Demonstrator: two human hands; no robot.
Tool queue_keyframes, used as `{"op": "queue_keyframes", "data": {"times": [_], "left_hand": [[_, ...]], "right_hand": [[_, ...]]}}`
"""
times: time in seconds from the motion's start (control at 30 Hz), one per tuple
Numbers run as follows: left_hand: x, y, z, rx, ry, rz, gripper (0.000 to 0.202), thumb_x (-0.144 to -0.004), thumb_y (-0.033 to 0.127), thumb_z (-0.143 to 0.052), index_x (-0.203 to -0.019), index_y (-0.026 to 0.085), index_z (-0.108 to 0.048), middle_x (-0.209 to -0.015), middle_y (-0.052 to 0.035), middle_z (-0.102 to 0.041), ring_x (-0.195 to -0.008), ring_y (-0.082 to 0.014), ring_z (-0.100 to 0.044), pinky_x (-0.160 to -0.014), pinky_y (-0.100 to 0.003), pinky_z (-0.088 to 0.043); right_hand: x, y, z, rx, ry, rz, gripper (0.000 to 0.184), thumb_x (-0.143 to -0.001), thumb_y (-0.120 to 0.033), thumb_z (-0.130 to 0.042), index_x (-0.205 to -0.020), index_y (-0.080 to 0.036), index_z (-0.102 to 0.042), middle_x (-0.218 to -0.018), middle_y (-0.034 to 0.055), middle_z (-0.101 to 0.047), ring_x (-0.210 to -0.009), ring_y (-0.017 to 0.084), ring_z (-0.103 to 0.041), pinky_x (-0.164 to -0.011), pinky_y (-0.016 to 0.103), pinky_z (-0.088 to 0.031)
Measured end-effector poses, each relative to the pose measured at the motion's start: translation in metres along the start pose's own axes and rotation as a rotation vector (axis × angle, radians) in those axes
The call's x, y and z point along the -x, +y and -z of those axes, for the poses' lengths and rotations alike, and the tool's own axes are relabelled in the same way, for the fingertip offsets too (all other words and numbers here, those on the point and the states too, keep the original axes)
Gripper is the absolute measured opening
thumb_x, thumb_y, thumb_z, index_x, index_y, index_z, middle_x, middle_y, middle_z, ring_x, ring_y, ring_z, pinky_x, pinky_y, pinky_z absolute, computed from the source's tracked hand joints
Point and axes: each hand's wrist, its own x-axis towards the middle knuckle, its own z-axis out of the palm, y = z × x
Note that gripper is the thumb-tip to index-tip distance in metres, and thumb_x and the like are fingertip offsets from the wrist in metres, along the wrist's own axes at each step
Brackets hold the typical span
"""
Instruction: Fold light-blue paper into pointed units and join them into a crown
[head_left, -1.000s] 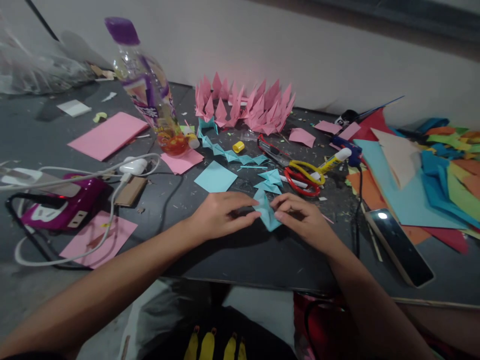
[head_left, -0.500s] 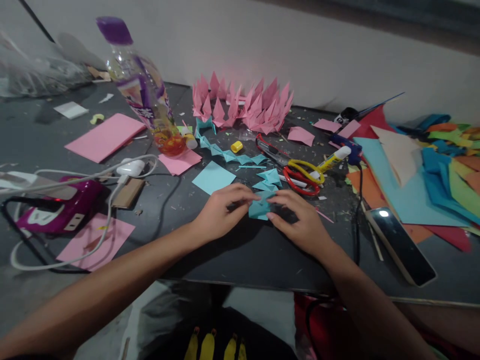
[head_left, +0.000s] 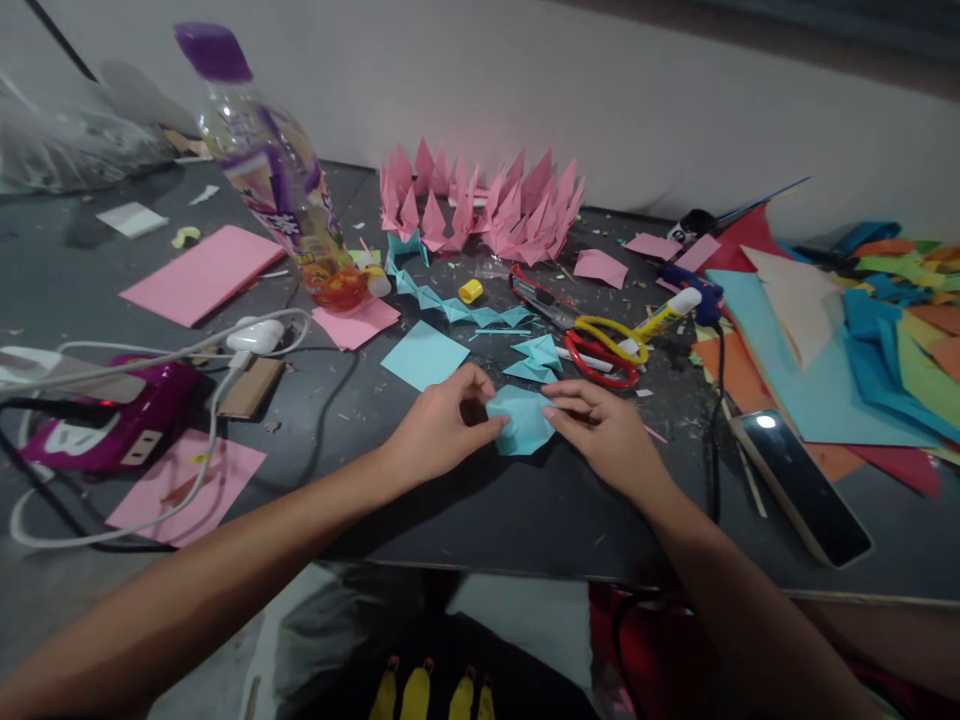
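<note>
My left hand (head_left: 439, 425) and my right hand (head_left: 604, 430) both pinch a small light-blue folded paper piece (head_left: 521, 420) low over the dark table (head_left: 480, 510), one hand on each side of it. Just beyond it lie folded blue paper units (head_left: 536, 358) and a flat blue paper square (head_left: 424, 355). A chain of blue folded pieces (head_left: 457, 305) runs toward a ring of pink folded paper points (head_left: 484, 205).
Red and yellow scissors (head_left: 604, 350), a glue stick (head_left: 664, 315) and a utility knife (head_left: 536, 297) lie behind my right hand. A phone (head_left: 799, 487) and coloured paper sheets (head_left: 847, 350) are on the right. A bottle (head_left: 274, 185), pink paper (head_left: 202, 272), cables and a purple device (head_left: 105, 420) are on the left.
The blue paper piece was turned and spread out flatter between my fingers. Both hands stayed in nearly the same spot over the table.
</note>
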Motion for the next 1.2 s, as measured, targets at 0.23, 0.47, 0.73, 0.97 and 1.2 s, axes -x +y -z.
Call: {"op": "queue_keyframes", "data": {"times": [0.23, 0.47, 0.73, 0.97, 1.2], "left_hand": [[-0.001, 0.000, -0.003, -0.255, -0.068, -0.237, 0.011, -0.080, 0.016, -0.057, -0.091, 0.018, -0.058, -0.090, -0.0006, -0.066, -0.080, -0.0135, -0.060, -0.071, -0.026, -0.043], [-0.003, -0.003, -0.006, -0.532, -0.115, -0.179, 0.003, -0.076, 0.019, -0.062, -0.075, 0.018, -0.064, -0.074, 0.0006, -0.066, -0.071, -0.0163, -0.060, -0.070, -0.030, -0.039], [-0.003, -0.009, -0.010, -0.666, -0.102, -0.348, 0.010, -0.081, 0.020, -0.058, -0.087, 0.020, -0.067, -0.076, 0.0002, -0.064, -0.071, -0.0153, -0.059, -0.063, -0.027, -0.040], [-0.002, -0.010, -0.008, -0.735, -0.143, -0.438, 0.015, -0.086, 0.020, -0.053, -0.092, 0.018, -0.066, -0.079, -0.0009, -0.063, -0.069, -0.0143, -0.058, -0.061, -0.027, -0.040], [-0.002, -0.010, -0.007, -0.788, -0.186, -0.496, 0.015, -0.087, 0.022, -0.053, -0.095, 0.017, -0.064, -0.081, -0.0010, -0.063, -0.072, -0.0156, -0.058, -0.060, -0.028, -0.038]], "right_hand": [[-0.001, -0.006, -0.001, 0.201, -0.210, 0.059, 0.015, -0.080, -0.027, -0.056, -0.084, -0.019, -0.067, -0.077, 0.0020, -0.068, -0.064, 0.013, -0.060, -0.058, 0.024, -0.045], [-0.004, -0.003, -0.003, 0.477, -0.160, 0.202, 0.007, -0.080, -0.020, -0.060, -0.077, -0.017, -0.066, -0.077, 0.0023, -0.064, -0.062, 0.012, -0.056, -0.059, 0.024, -0.042], [-0.004, 0.006, 0.001, 0.523, -0.151, 0.414, 0.011, -0.084, -0.018, -0.056, -0.082, -0.018, -0.067, -0.083, 0.0039, -0.067, -0.077, 0.015, -0.062, -0.070, 0.025, -0.048], [0.000, 0.006, 0.010, 0.639, -0.292, 0.600, 0.028, -0.093, -0.020, -0.040, -0.094, -0.013, -0.068, -0.090, 0.0094, -0.067, -0.084, 0.018, -0.064, -0.073, 0.030, -0.051], [0.002, 0.009, 0.013, 0.794, -0.305, 0.724, 0.034, -0.094, -0.021, -0.034, -0.099, -0.014, -0.067, -0.091, 0.0104, -0.067, -0.087, 0.019, -0.062, -0.075, 0.032, -0.052]]}}
